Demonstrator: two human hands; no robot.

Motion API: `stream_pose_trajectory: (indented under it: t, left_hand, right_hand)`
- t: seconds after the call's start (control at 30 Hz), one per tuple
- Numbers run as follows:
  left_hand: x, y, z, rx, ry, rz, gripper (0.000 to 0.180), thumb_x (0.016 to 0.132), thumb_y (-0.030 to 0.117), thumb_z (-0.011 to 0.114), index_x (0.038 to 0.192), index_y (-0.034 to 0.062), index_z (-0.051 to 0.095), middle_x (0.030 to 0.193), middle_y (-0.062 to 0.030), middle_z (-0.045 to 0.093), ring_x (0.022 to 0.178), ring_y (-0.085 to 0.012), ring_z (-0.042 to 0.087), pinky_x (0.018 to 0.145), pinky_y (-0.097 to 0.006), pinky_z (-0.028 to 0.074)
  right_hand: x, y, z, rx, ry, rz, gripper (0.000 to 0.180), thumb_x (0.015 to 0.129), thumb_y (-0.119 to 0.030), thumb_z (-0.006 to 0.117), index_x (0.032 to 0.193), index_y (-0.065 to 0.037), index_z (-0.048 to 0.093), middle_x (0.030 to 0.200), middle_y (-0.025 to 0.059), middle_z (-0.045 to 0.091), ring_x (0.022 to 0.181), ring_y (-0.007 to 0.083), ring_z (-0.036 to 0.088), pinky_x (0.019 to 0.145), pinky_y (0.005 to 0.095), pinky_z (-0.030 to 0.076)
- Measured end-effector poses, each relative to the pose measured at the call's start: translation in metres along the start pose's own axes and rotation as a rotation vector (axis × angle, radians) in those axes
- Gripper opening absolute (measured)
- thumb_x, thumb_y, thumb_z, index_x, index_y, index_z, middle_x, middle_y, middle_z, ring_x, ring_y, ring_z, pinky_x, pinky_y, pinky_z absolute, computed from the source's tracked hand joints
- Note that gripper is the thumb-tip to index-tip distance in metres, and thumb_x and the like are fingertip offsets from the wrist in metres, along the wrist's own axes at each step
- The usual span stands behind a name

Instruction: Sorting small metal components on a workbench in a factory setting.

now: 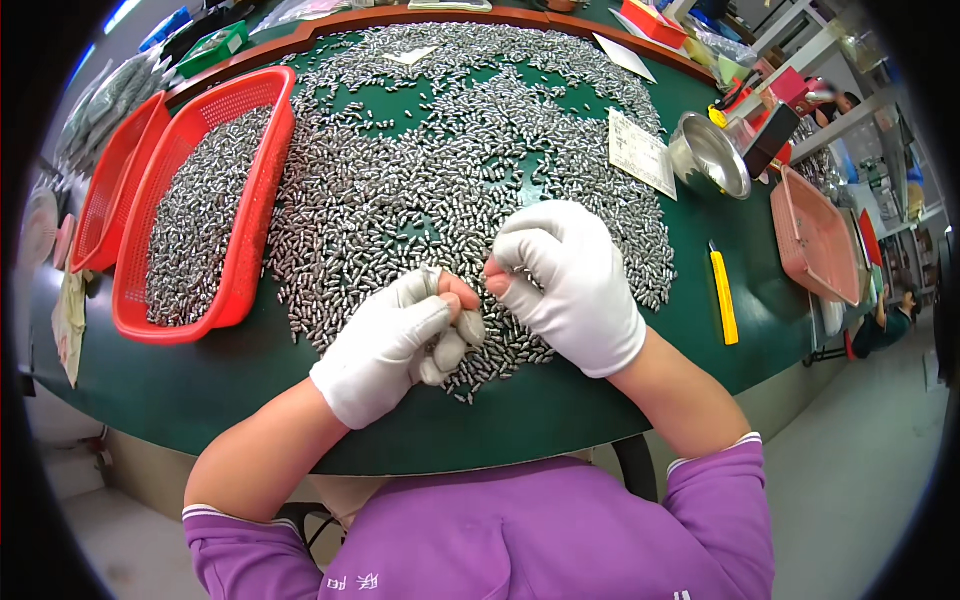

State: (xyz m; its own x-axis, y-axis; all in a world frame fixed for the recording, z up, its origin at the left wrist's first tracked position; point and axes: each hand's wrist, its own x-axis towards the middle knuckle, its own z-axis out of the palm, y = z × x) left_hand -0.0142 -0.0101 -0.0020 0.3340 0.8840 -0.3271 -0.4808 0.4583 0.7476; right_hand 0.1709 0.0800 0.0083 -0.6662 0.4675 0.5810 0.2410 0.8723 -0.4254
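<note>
Nearest me, the green table's [430, 445] curved edge leaves a bare strip before the heap of small metal parts [400, 190]. Over the heap's near end, my left hand [390, 345] is curled, thumb drawn against the fingers; my right hand [570, 285] is bent too, thumb and fingertips close together. I cannot tell whether either grips a part. Right of the heap, open green surrounds a yellow cutter [723, 300]; left of it, a red basket [262, 225] filled with parts crowds that side. Farther up the heap's right edge lie a paper sheet [640, 152] and, outward, a steel bowl [710, 160]. A reddish-brown rim [271, 51] bounds its far side.
</note>
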Motion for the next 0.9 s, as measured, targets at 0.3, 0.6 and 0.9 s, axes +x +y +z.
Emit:
stream_pose_trajectory:
  t: [0.3,0.6,0.9]
  left_hand:
    - [-0.004,0.004,0.010,0.198,0.071,-0.051,0.019,0.094,0.022,0.052,0.102,0.0057,0.051,0.082,-0.0035,0.060,0.058,-0.0061,0.051,0.051,-0.019,0.042]
    - [-0.002,0.001,0.002,0.097,0.017,-0.024,0.018,0.094,0.023,0.050,0.101,0.0065,0.051,0.083,-0.0034,0.061,0.058,-0.0057,0.050,0.050,-0.018,0.040]
    - [-0.001,0.000,0.001,0.014,-0.022,-0.023,0.025,0.096,0.030,0.048,0.098,0.0054,0.051,0.081,-0.0063,0.061,0.057,-0.0080,0.048,0.049,-0.020,0.039]
  right_hand:
    - [-0.001,-0.004,0.000,0.147,-0.051,-0.095,0.021,0.070,-0.015,0.075,0.083,-0.007,0.061,0.081,0.0068,0.060,0.073,0.0260,0.059,0.065,0.0360,0.047]
    - [-0.007,0.010,0.001,-0.169,-0.086,0.153,0.023,0.065,-0.011,0.074,0.087,-0.008,0.068,0.093,0.0077,0.063,0.088,0.0269,0.060,0.079,0.0368,0.048]
    - [-0.006,0.012,0.008,-0.217,-0.132,0.097,0.012,0.067,-0.010,0.070,0.076,-0.007,0.063,0.091,0.0065,0.063,0.086,0.0261,0.060,0.076,0.0359,0.048]
